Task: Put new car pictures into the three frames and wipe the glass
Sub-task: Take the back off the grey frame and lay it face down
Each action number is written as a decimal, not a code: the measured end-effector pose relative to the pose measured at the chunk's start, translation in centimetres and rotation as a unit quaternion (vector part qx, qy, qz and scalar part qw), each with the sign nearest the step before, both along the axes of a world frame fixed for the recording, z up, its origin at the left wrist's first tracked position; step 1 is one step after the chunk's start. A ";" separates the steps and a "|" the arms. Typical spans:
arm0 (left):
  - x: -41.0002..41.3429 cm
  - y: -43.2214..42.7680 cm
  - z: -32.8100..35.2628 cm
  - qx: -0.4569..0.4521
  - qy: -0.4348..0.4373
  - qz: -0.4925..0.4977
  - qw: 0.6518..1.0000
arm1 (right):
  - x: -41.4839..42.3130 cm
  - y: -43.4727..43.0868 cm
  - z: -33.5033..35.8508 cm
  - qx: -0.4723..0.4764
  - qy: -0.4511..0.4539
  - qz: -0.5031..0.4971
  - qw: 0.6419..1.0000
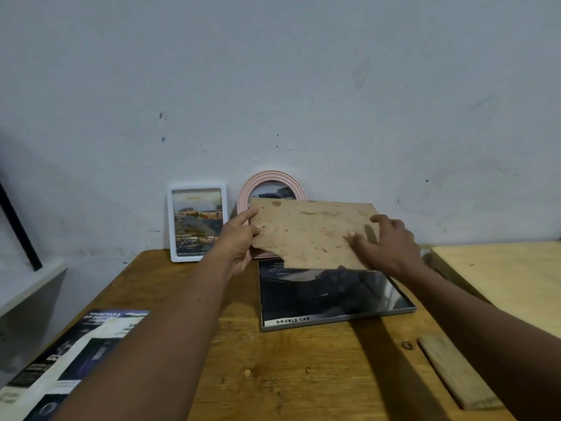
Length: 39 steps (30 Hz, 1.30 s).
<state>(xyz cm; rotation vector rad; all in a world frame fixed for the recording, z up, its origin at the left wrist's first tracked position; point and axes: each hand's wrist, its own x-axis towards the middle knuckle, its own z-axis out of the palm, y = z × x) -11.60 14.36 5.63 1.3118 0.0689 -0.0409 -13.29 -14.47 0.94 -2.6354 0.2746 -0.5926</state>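
A grey rectangular frame [337, 317] lies flat on the wooden table [288, 375], with a dark car picture [318, 296] marked "DOUBLE CAB" inside it. Above its far end I hold a worn brown backing board [309, 232] tilted, its lower left corner broken. My left hand [239, 238] grips the board's left edge, forefinger stretched along it. My right hand [391, 244] holds the right side, fingers spread on top. A white frame [197, 223] with a car picture leans on the wall. A pink round-topped frame [271, 183] stands behind the board, mostly hidden.
A car brochure [76, 360] lies at the table's front left corner, partly under my left forearm. A loose wooden strip [458, 372] rests at the front right. A paler wooden surface [510, 275] adjoins on the right. A grey ledge [27, 287] stands left.
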 end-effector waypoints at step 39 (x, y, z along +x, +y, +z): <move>-12.1 4.1 -10.9 0.756 -0.080 -0.032 0.649 | -11.5 2.7 -5.6 -0.061 0.147 -0.023 0.987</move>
